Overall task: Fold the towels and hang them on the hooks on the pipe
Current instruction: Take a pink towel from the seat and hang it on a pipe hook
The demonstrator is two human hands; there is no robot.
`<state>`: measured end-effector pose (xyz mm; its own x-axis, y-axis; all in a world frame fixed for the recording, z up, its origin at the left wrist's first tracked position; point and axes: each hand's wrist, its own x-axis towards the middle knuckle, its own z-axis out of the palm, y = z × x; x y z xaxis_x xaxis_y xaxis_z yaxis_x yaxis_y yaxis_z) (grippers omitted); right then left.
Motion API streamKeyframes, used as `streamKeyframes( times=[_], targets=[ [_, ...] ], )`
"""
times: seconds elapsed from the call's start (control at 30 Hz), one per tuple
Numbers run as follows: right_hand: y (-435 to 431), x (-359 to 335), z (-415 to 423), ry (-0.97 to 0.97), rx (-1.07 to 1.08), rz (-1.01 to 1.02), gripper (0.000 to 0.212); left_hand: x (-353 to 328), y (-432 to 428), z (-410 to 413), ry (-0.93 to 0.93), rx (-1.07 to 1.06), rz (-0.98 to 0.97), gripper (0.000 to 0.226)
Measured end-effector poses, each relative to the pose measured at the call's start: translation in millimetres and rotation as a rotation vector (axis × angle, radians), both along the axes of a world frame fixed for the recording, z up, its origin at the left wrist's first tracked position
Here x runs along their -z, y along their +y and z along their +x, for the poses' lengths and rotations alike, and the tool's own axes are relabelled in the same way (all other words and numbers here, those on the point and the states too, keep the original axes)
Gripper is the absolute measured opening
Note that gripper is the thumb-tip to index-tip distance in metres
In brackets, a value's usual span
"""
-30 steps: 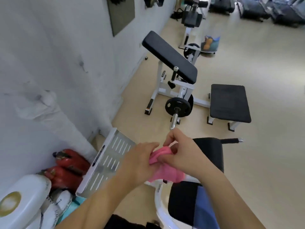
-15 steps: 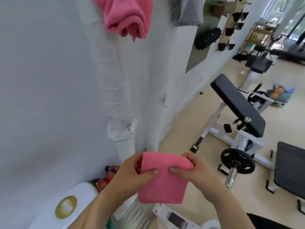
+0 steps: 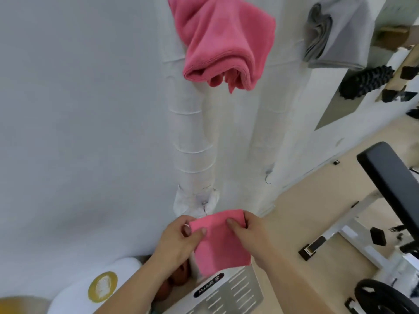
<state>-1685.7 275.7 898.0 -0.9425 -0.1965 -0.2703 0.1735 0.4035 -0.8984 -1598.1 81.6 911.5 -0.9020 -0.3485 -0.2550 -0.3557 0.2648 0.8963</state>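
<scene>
Both the left hand [image 3: 181, 240] and right hand [image 3: 248, 230] pinch a folded pink towel [image 3: 221, 242] below the wrapped pipe [image 3: 192, 143], where another pink towel [image 3: 224, 41] and a grey towel [image 3: 337, 32] already hang, this one not yet hung

The folded towel [image 3: 221, 243] is below the hung towel [image 3: 226, 41] on the left pipe [image 3: 192, 137]

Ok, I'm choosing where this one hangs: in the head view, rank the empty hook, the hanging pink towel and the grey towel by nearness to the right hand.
1. Empty hook, low on the right pipe, just above the right hand.
2. Hanging pink towel, high on the left pipe.
3. Grey towel, top right, beyond it.
</scene>
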Motion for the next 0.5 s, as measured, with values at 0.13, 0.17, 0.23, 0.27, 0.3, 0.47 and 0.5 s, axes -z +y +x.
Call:
streamKeyframes(
  times=[0.13,0.17,0.23,0.27,0.3,0.47,0.5],
  targets=[
    [-13.7,21.0,-38.4,-0.007,-0.101,0.08,0.018,23.9,-8.7,-29.1,-0.054,-0.061,-0.095,0.011],
    [-17.1,25.6,-46.5,0.0,-0.115,0.098,0.017,27.7,-10.9,-35.0,-0.069,-0.07,-0.125,0.011],
    [-25.2,34.4,-61.4,0.026,-0.127,0.121,0.016,35.7,-15.4,-47.3,-0.075,-0.064,-0.196,0.014],
    [-29.6,38.6,-67.7,0.042,-0.131,0.137,0.016,39.9,-17.7,-53.1,-0.075,-0.057,-0.232,0.015],
    [-33.8,41.6,-73.1,0.05,-0.131,0.155,0.014,43.9,-19.9,-58.4,-0.078,-0.051,-0.261,0.016],
    [-46.3,63.8,-90.3,0.084,-0.164,0.278,0.006,61.8,-23.5,-72.8,-0.15,-0.106,-0.392,0.009],
    [-47.2,69.2,-93.7,0.095,-0.182,0.32,0.009,64.5,-22.5,-73.6,-0.177,-0.123,-0.416,0.013]
  ],
)
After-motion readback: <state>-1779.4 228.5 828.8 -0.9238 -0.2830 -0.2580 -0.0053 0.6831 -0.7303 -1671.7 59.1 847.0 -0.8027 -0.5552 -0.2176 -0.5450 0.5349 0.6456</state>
